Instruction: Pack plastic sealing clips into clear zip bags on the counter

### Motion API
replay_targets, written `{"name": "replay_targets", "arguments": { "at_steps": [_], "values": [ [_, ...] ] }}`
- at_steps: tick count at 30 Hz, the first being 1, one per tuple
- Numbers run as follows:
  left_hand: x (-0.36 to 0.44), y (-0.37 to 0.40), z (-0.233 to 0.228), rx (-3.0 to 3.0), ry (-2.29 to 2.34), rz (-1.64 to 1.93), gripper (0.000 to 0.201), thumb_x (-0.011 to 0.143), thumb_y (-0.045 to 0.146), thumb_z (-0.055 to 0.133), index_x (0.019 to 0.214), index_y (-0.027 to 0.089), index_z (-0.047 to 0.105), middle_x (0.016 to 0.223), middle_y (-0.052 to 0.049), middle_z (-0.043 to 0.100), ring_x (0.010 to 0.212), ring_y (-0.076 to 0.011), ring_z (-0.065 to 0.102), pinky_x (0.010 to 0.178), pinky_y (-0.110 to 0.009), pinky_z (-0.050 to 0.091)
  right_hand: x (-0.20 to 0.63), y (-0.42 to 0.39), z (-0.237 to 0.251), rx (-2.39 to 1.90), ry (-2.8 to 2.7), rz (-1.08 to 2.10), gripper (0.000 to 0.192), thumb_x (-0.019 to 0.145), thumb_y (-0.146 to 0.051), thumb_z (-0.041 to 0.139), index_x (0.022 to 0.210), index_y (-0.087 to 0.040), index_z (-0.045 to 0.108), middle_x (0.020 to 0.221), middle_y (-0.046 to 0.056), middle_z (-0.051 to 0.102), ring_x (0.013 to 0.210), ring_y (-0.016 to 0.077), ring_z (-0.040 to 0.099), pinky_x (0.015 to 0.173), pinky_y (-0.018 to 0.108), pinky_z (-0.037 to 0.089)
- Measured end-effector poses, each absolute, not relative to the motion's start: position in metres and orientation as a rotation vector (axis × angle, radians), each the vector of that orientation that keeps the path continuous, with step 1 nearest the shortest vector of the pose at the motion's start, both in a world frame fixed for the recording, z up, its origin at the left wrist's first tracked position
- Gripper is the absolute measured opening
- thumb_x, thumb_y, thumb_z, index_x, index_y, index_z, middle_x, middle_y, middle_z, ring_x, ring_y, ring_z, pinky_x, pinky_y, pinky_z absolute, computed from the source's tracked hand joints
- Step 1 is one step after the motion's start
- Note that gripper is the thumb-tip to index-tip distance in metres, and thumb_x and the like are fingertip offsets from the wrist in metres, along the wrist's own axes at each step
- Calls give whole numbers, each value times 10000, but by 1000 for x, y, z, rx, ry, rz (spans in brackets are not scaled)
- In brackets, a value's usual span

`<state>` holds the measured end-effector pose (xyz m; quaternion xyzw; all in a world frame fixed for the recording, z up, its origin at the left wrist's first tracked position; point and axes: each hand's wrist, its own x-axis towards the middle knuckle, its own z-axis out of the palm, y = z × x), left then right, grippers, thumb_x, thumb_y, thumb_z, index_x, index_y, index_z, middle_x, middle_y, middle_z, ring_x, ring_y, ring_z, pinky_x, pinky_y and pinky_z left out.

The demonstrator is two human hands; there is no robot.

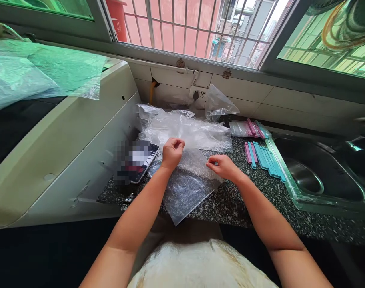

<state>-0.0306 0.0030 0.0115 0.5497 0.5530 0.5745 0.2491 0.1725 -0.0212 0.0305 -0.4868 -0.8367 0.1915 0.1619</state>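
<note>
A clear plastic bag [187, 186] lies flat on the speckled granite counter [242, 204], hanging slightly over its front edge. My left hand [171, 153] pinches the bag's upper left corner, fingers closed on the film. My right hand [223, 166] pinches the bag's right edge. A loose pile of more clear bags [188, 128] lies just behind both hands.
A phone [137, 162] lies left of my left hand. Several pink and teal sealing sticks [265, 158] lie to the right, beside a steel sink [317, 172]. A white appliance [65, 136] stands at the left. The window wall has a socket [197, 95] and another bag [218, 105].
</note>
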Motion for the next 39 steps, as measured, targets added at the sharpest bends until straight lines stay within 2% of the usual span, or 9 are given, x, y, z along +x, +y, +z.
{"name": "replay_targets", "arguments": {
  "at_steps": [11,19,26,39],
  "values": [
    [-31,3,9,1531,1494,1569,87,701,179,560,616,162,570,622,19,489,584,-100,469,595,-224,389,172,-22,29,-1422,-2393,568,174,766,-231,513,634,-154,596,583,-5,565,563,95,456,532,205,277],
    [-32,5,10,1484,1513,1577,84,700,189,559,619,166,566,631,16,498,602,-106,477,610,-229,392,178,-20,35,-1488,-2370,687,182,764,-285,520,687,-165,632,644,14,627,594,109,502,543,213,308],
    [-34,5,11,1450,1555,1634,77,699,193,563,627,165,569,631,13,509,609,-107,483,620,-224,403,187,-18,40,-1497,-2475,664,201,747,-252,508,580,-167,581,528,-18,541,513,89,432,508,219,270],
    [-34,3,15,1465,1562,1627,95,702,165,566,607,166,558,631,12,505,608,-106,481,622,-219,412,186,-18,38,-1509,-2499,680,202,750,-262,502,580,-170,560,529,-23,521,510,86,409,500,218,249]
  ]
}}
